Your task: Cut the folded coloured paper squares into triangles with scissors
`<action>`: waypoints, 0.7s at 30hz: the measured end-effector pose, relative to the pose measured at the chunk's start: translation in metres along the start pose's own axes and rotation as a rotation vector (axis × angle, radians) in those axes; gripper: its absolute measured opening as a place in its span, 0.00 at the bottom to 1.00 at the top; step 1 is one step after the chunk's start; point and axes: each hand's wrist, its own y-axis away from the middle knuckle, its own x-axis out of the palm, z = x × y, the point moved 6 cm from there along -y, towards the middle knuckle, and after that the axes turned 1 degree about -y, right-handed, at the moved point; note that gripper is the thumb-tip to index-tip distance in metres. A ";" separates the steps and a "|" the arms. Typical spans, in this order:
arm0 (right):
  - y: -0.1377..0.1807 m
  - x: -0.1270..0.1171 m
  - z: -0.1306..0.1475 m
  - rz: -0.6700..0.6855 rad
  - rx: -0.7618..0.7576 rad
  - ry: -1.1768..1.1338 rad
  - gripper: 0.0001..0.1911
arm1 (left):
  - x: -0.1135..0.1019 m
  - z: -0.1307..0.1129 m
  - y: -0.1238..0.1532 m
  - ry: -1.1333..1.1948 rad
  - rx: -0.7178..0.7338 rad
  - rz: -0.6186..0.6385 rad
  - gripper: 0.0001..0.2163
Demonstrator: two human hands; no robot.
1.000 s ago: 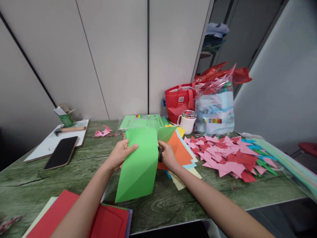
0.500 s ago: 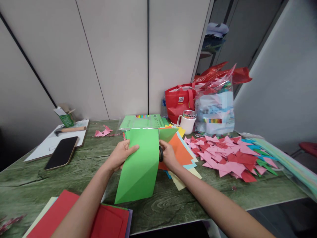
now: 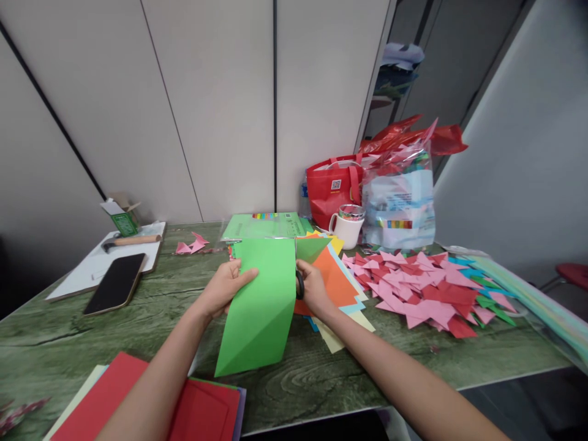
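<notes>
In the head view, the left hand has its grip clamped on the left edge of a green sheet, thumb flat on the face, while the grip of the right hand is closed round the black handle of the scissors at the sheet's right side. The sheet is held up over the middle of the bench, its near end hanging, and a green flap lies right of the blade line; how far apart the blades stand I cannot tell. To cut this well, I would hold the paper taut with the left grip, fingers clear of the blade line, and take long, even strokes — short snips would likely leave a stepped edge. The sheet looks smooth and matt, thin enough to bow, with a broad slanting shade across its near part. Under the right hand, an orange sheet overlaps pale yellow and blue ones, corners fanned. Farther right, pink and red pieces pile up in sharp, angular points — crisp against the bench's dark, wood-grained green. Near left, flat red sheets lie stacked, square-cornered, under the left forearm.
</notes>
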 end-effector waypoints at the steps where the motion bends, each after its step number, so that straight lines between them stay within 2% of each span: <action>1: 0.001 -0.001 0.002 -0.019 -0.011 0.013 0.09 | 0.001 0.000 0.000 0.012 -0.001 0.005 0.15; 5: 0.003 -0.008 0.015 -0.122 -0.072 0.063 0.09 | 0.000 -0.002 0.000 0.071 0.013 -0.011 0.14; 10: 0.008 -0.018 0.028 -0.229 -0.200 0.072 0.11 | -0.011 -0.004 -0.003 0.190 0.084 -0.152 0.15; 13: 0.010 -0.009 0.030 -0.105 -0.243 0.059 0.17 | -0.019 -0.005 -0.005 0.256 0.132 -0.255 0.15; 17: 0.010 0.008 0.019 0.108 -0.087 0.101 0.22 | -0.024 -0.005 -0.006 0.311 0.171 -0.321 0.15; 19: 0.008 0.009 0.018 0.115 -0.027 0.113 0.19 | -0.025 -0.006 -0.006 0.312 0.191 -0.331 0.15; 21: 0.003 0.000 0.024 0.056 -0.005 0.104 0.18 | -0.026 -0.007 -0.006 0.284 0.226 -0.324 0.15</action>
